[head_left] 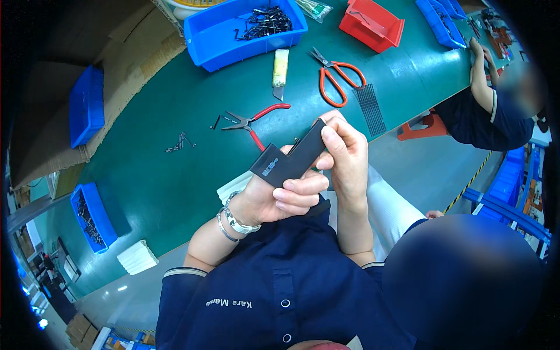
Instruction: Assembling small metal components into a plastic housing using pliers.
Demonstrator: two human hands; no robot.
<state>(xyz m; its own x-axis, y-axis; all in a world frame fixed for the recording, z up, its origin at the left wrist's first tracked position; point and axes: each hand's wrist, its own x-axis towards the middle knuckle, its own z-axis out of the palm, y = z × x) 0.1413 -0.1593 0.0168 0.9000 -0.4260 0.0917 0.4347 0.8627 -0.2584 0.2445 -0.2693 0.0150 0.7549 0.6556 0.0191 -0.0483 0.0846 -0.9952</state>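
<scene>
Both my hands hold a flat black L-shaped plastic part [290,158] above the near edge of the green table [157,169]. My left hand [280,195], with a metal bracelet at the wrist, grips its lower end from underneath. My right hand [345,154] pinches the upper arm of the part with thumb and fingers. A small pale label shows on the part's face.
On the table lie red-handled pliers [252,121], red-handled scissors [337,76], a utility knife [280,71], a black mesh strip [371,108] and small black clips [179,142]. A blue bin [217,45] of black parts and a red bin [371,24] stand farther back. Another person [496,111] works at the right.
</scene>
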